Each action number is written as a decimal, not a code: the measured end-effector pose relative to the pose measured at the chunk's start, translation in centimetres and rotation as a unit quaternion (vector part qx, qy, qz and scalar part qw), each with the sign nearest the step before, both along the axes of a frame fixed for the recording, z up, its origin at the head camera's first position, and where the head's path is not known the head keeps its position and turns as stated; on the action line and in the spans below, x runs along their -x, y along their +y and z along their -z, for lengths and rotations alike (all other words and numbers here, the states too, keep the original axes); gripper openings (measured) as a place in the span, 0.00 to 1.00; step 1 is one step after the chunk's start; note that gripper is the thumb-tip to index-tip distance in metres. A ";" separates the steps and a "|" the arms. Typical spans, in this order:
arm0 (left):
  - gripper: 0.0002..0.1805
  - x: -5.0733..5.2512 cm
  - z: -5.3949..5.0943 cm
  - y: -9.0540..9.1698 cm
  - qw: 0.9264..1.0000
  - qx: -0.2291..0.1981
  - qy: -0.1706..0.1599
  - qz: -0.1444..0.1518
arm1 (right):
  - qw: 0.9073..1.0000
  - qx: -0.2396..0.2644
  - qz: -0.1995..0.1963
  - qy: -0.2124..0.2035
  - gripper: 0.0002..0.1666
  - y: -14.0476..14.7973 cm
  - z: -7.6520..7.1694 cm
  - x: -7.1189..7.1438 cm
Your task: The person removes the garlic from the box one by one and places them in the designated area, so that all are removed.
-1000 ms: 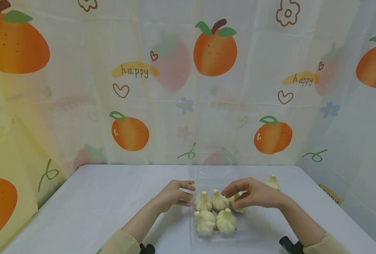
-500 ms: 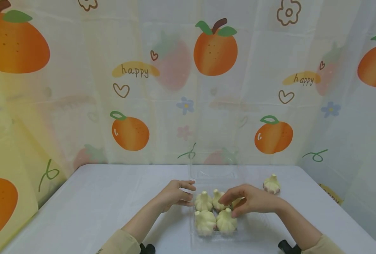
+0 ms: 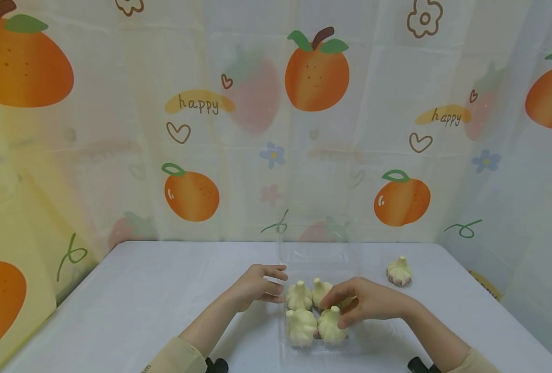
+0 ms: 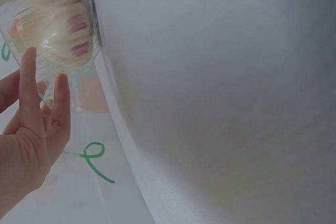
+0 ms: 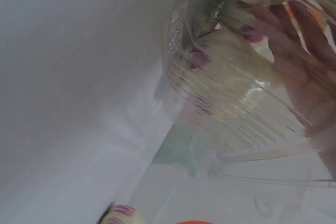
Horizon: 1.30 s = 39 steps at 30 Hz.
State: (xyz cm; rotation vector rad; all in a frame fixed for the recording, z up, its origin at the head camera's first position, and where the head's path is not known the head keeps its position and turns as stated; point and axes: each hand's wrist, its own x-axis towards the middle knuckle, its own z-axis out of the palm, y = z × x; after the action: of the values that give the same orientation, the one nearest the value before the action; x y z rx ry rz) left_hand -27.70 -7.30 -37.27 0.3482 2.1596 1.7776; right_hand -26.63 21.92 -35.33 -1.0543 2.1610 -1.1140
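Note:
Several pale garlic bulbs (image 3: 301, 327) with purple-streaked bases stand inside a clear plastic box (image 3: 313, 352), its lid (image 3: 320, 248) raised at the back. My left hand (image 3: 257, 287) is at the box's left side; in the left wrist view its fairly straight fingers (image 4: 31, 69) reach the clear wall. Over the box's right part, my right hand (image 3: 369, 300) reaches down with bent fingers. Its thumb is by the front right garlic bulb (image 3: 330, 331), its fingertips near the back middle one (image 3: 320, 290). Whether it grips is hidden. The back right bulb (image 5: 236, 72) is mostly covered.
A single garlic bulb (image 3: 399, 271) stands on the white table (image 3: 164, 290), right of the box and farther back. Behind the table hangs a curtain (image 3: 238, 181) printed with oranges. Small black devices (image 3: 216, 366) are worn at both wrists.
My right hand has moved down and toward the front of the box, from the back right bulb to the front right one. The lone bulb outside is now fully visible. My left hand stays put.

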 end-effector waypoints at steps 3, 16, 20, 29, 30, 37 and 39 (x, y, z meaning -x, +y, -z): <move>0.23 0.0 0.0 0.0 1.000 0.000 0.001 0.000 | 1.000 -0.001 -0.002 0.004 0.24 0.0 0.1 0.0; 0.23 0.1 0.1 -0.1 1.000 0.001 0.001 0.001 | 1.000 0.014 -0.019 0.016 0.19 0.0 0.6 0.0; 0.23 0.1 0.1 -0.1 1.000 0.002 0.004 0.001 | 0.999 0.012 -0.020 0.027 0.18 0.0 0.8 0.0; 0.22 0.1 0.1 -0.1 1.000 0.001 0.004 0.001 | 0.999 0.009 -0.022 0.040 0.19 -0.1 0.8 0.0; 0.22 0.1 0.1 -0.1 1.000 0.000 0.005 0.002 | 0.999 0.008 -0.021 0.041 0.19 -0.1 0.7 0.0; 0.22 0.1 0.1 -0.1 1.000 0.001 0.004 0.004 | 0.999 0.006 -0.023 0.043 0.20 -0.2 0.5 -0.2; 0.22 0.1 0.1 -0.1 1.000 0.000 0.004 0.005 | 0.999 0.005 -0.023 0.043 0.20 -0.2 0.4 -0.3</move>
State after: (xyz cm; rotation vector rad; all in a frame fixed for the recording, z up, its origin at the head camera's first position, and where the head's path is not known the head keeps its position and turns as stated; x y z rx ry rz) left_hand -27.77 -7.36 -37.35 0.3654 2.1606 1.7739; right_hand -26.37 21.71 -35.74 -1.1707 2.1881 -1.0789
